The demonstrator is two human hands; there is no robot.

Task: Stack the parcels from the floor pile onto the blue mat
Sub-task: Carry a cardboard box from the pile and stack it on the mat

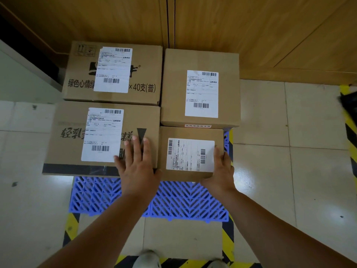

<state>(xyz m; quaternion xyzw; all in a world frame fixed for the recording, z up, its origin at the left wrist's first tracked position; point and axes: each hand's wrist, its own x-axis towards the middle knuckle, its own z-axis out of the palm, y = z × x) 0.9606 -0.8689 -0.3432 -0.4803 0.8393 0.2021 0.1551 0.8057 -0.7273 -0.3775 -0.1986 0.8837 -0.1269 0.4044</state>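
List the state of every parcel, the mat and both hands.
Small parcel: on mat, label up.
Front left parcel: closed, label up.
Back left parcel: closed.
Back right parcel: closed.
Blue mat: front bare.
Left hand: flat, open.
Right hand: holding small parcel's edge.

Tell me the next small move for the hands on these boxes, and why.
Probably let go of the small box and draw both hands back. It already sits on the blue mat, tucked against the long box and the square box behind it. The left hand lies flat across the seam; the right hand grips the small box's right near corner.
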